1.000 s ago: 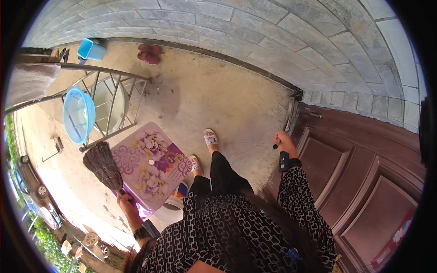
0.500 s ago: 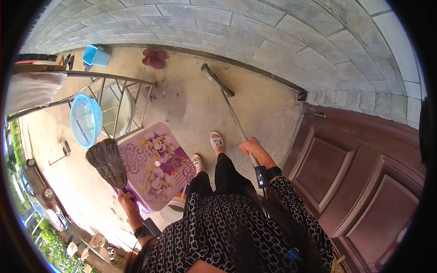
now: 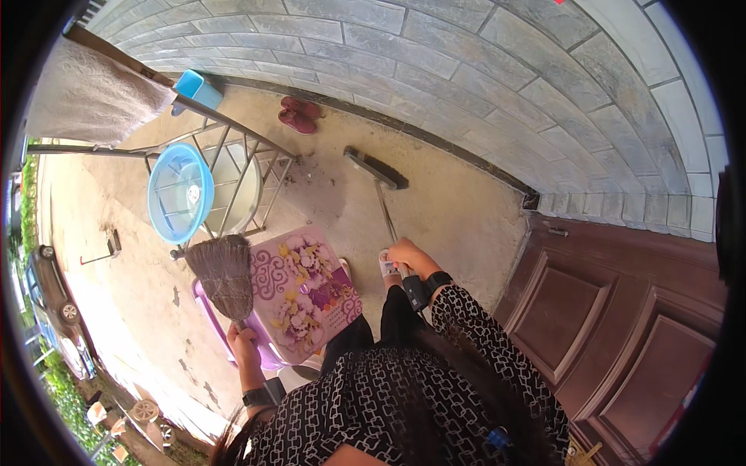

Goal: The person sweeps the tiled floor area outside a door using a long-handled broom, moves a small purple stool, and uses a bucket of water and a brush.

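My right hand (image 3: 412,256) is wrapped round the handle of a long broom (image 3: 386,211) in front of my legs. Its dark-bristled head (image 3: 381,168) is down by the concrete floor, between me and the tiled wall. On the left, my left hand (image 3: 242,339) grips the short handle of a hand brush (image 3: 221,272), its grey-brown bristles fanned out and pointing away from me. The bristles overlap the edge of a pink, flower-patterned tabletop or lid (image 3: 307,299). A purple tub (image 3: 266,351) shows partly beneath that.
A metal rack (image 3: 252,140) carries a blue basin (image 3: 180,190), a pale basin (image 3: 239,186) and a draped towel (image 3: 97,97). Dark red shoes (image 3: 299,115) and a blue bin (image 3: 198,90) stand near the wall. Brown door (image 3: 563,299) at right; dark debris (image 3: 311,172) on the floor.
The broom head has come nearer to me and leftward along the floor, and its handle looks steeper. My right hand moved with it. The view has shifted; my left hand still holds the hand brush.
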`<state>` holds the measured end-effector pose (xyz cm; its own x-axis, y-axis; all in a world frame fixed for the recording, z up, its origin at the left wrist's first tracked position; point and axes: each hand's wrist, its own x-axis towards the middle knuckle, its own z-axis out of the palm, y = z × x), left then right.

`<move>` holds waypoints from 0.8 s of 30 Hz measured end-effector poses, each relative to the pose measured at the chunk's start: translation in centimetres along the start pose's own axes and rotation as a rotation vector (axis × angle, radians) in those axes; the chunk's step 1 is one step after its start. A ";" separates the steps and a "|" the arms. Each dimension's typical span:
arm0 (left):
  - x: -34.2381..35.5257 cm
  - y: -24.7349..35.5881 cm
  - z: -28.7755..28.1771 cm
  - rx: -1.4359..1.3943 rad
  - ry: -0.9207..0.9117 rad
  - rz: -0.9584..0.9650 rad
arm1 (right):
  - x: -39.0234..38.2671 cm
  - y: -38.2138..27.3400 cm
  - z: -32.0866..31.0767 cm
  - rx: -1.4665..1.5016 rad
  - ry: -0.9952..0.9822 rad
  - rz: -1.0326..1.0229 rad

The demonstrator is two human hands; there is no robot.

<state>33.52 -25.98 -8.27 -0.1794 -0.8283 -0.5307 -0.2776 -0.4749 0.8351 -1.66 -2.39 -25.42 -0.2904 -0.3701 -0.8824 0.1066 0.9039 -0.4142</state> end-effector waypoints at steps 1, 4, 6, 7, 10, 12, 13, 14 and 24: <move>0.1 0.1 0.2 0.008 -0.003 -0.011 | -0.3 0.2 -0.6 -0.035 -0.034 -0.014; 1.4 1.9 -3.8 0.036 0.018 0.002 | -4.1 -2.6 -0.2 0.658 -0.193 -0.046; 1.3 1.0 -3.1 -0.047 -0.009 -0.029 | -4.8 -2.3 -1.2 0.677 -0.181 -0.042; 1.2 0.7 -3.3 -0.061 -0.014 -0.056 | -4.9 -3.3 -1.0 0.568 -0.071 -0.034; 1.4 -0.8 -3.5 -0.112 -0.035 -0.086 | -2.4 -5.7 -1.3 0.344 0.152 -0.039; 1.6 0.4 -4.8 -0.156 -0.020 -0.117 | 1.4 -7.2 -0.4 0.071 0.283 0.116; 1.5 -0.2 -4.7 -0.191 -0.037 -0.123 | 3.3 -7.9 -1.8 0.059 0.310 0.101; 1.5 -0.8 -5.3 -0.216 -0.051 -0.125 | 5.5 -9.0 -2.2 -0.119 0.184 0.101; 2.1 -1.6 -8.7 -0.222 0.024 -0.131 | -3.3 -8.0 1.8 0.483 -0.133 -0.004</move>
<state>41.85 -29.54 -9.48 -0.1321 -0.7610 -0.6352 -0.0827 -0.6301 0.7721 0.17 -8.80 -19.61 -0.1711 -0.4263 -0.8882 0.5433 0.7113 -0.4460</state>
